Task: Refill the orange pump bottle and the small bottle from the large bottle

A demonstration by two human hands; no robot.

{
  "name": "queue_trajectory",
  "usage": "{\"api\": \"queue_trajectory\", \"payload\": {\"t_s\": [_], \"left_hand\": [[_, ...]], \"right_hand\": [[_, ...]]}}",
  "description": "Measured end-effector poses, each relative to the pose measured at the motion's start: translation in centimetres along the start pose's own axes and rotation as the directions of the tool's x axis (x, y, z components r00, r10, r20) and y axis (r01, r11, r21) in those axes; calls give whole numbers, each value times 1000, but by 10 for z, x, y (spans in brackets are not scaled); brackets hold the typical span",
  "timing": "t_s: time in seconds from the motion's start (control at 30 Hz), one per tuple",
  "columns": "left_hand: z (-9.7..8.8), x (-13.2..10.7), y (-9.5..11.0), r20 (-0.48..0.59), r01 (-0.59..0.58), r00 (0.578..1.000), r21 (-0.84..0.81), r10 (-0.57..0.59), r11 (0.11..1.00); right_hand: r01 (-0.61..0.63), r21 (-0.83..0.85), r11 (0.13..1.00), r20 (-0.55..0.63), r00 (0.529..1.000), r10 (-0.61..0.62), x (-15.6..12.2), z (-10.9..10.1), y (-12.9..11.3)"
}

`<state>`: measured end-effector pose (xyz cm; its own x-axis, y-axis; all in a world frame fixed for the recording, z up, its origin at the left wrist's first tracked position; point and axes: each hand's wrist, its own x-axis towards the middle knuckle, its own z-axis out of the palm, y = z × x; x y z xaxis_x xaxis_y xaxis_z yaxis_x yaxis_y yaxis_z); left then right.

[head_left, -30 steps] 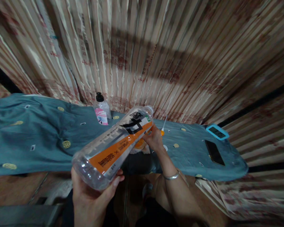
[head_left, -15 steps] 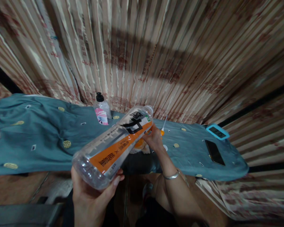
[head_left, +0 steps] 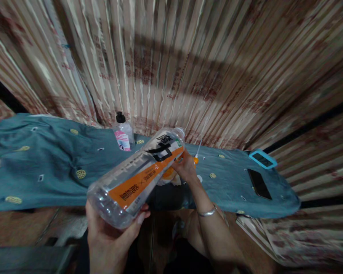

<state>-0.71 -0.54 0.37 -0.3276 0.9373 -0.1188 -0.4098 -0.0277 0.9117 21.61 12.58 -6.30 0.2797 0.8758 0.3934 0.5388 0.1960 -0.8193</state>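
A large clear plastic bottle [head_left: 137,179] with an orange and black label is held tilted in front of me, its neck pointing up and away to the right. Round its base curl the fingers and thumb of my left hand [head_left: 111,232]. Near the shoulder end, my right hand [head_left: 185,167] grips the bottle's side; some of its fingers are hidden behind the bottle. Just past the right hand, an orange piece with a thin clear stem [head_left: 196,160] shows in part. Below the bottle, an orange item [head_left: 168,174] lies on something whitish, mostly covered.
A teal cloth with yellow prints [head_left: 60,152] covers the long surface. On it stand a pump bottle with a pink label [head_left: 123,135], a blue-framed device [head_left: 263,159] and a black phone [head_left: 259,184]. A pleated curtain [head_left: 171,68] hangs behind.
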Motion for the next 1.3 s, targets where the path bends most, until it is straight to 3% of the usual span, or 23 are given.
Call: {"api": "queue_trajectory", "payload": {"t_s": [1.3], "left_hand": [[-8,5,-6,8,-19,1000,36,19,999]], "right_hand": [[-11,-45,999,3,1000,11,0,0,3]]}}
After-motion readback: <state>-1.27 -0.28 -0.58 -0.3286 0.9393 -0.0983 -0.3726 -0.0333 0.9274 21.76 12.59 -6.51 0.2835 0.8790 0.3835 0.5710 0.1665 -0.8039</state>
